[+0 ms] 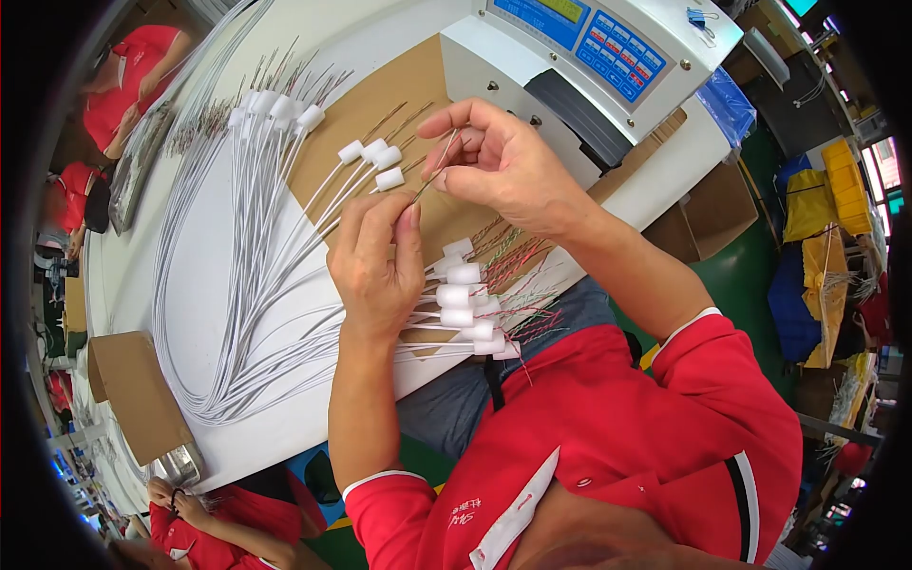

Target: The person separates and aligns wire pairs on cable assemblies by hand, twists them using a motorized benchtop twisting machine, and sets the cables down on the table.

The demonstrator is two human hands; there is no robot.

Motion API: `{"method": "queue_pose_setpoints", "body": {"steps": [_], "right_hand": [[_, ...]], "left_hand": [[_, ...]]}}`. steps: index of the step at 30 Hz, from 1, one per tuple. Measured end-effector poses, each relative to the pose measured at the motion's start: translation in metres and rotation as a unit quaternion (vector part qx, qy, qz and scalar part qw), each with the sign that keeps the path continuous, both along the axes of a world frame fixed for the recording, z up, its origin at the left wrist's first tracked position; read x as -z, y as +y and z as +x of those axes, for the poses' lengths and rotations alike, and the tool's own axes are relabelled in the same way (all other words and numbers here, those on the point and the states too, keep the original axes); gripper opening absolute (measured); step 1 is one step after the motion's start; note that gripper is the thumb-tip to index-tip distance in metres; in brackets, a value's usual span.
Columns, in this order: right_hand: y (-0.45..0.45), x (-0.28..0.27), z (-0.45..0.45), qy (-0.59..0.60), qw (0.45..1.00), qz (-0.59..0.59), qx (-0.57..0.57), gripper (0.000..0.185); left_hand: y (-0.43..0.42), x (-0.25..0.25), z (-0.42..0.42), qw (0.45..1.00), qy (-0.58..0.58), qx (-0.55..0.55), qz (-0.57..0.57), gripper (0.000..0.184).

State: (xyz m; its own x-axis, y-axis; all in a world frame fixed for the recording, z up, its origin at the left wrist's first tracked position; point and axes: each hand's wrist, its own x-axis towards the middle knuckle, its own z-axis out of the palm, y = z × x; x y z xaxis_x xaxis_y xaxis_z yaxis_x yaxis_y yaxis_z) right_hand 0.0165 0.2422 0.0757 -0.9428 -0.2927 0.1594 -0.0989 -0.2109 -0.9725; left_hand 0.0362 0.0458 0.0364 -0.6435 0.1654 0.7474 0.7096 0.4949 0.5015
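My left hand (375, 256) is closed on the end of a white cable, pinching it between thumb and forefinger; the cable's body is mostly hidden there. Thin dark wires (432, 180) stick up from that grip. Against them, my right hand (494, 166) has its thumb and fingers closed on the wire tips. Several white cables with foam sleeves (389, 156) and straight dark wire ends lie just beyond my left hand. Below my hands, more cables with foam sleeves (456, 296) end in fanned-out, twisted red, green and white wires near the table edge.
A machine with a blue keypad (622, 57) stands at the back right on brown cardboard (380, 90). A large cable bundle (214, 380) loops across the white table (256, 456). A cardboard box (142, 394) sits at the left corner. Other people in red shirts (228, 522) work nearby.
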Motion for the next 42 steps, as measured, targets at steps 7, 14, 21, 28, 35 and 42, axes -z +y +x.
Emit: {"method": "queue_pose_setpoints", "body": {"steps": [7,14,21,28,35,42], "right_hand": [[-0.002,0.002,0.0,-0.001,1.0,0.0,-0.018,0.041],[-0.004,0.001,0.0,0.018,0.999,-0.001,-0.031,0.039],[-0.009,0.004,-0.001,0.033,0.999,-0.005,-0.021,0.036],[-0.01,0.006,-0.001,0.041,0.999,0.013,-0.018,0.037],[-0.009,0.003,0.001,0.025,0.999,0.027,-0.022,0.038],[-0.012,0.003,0.001,0.025,0.999,0.017,-0.015,0.037]], "left_hand": [[0.0,-0.004,0.001,0.999,0.041,-0.014,-0.025,0.014],[-0.001,-0.004,0.002,1.0,0.01,-0.004,-0.003,0.016],[-0.001,-0.003,0.003,0.998,-0.044,0.024,0.041,0.011],[0.0,-0.006,0.004,0.996,-0.074,0.03,0.05,0.009],[-0.003,-0.001,0.003,0.994,-0.081,0.031,0.064,0.009],[-0.002,-0.003,0.004,0.999,-0.04,0.008,0.032,0.009]]}}
